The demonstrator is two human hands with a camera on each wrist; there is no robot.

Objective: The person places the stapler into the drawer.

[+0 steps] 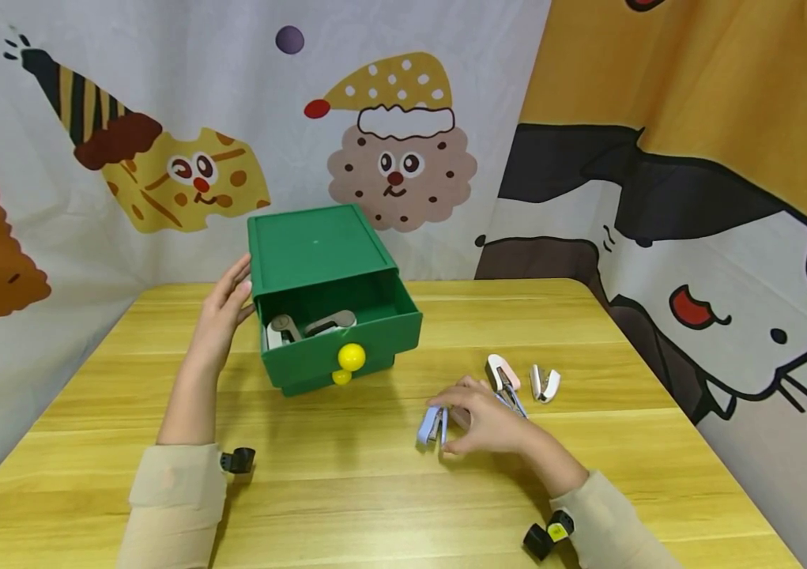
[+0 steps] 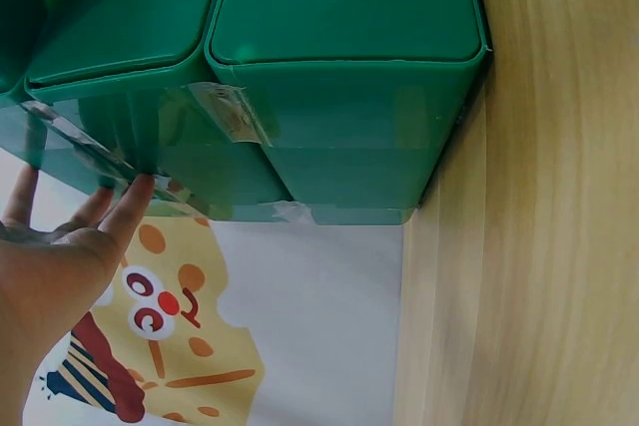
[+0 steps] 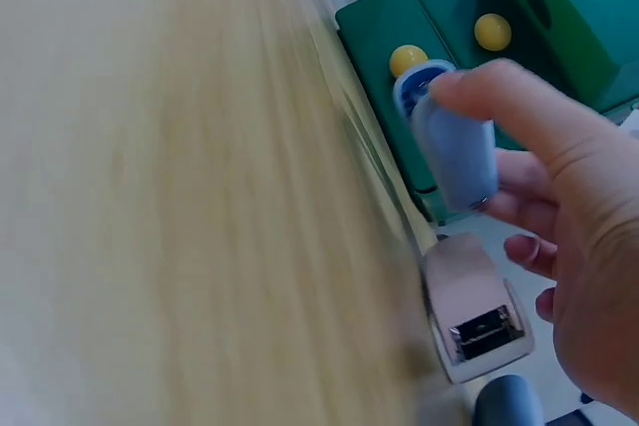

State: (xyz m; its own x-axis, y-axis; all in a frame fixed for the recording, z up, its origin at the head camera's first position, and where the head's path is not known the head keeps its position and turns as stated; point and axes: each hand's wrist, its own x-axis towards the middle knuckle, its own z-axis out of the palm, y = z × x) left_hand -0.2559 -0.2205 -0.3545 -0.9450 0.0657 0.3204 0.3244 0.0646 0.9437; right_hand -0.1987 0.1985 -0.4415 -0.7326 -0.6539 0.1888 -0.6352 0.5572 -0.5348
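My right hand (image 1: 488,419) pinches a small light-blue stapler (image 1: 431,425) low over the table. In the right wrist view the thumb lies on this blue stapler (image 3: 457,152), with fingers on its other side. The straight fingers of my left hand (image 1: 221,312) touch the left side of a green drawer box (image 1: 321,249). The left wrist view shows these fingertips (image 2: 140,187) against its taped side. An upper drawer (image 1: 382,328) with a yellow knob (image 1: 352,357) is pulled out. Inside lie a white-and-grey stapler (image 1: 282,328) and another grey-topped stapler (image 1: 332,322).
Beyond my right hand lie a pink-and-white stapler (image 1: 503,371), a blue stapler (image 1: 513,401) partly hidden by the hand, and a white stapler (image 1: 544,383). The wooden table (image 1: 346,506) ends at a printed cloth (image 1: 197,87) behind the box.
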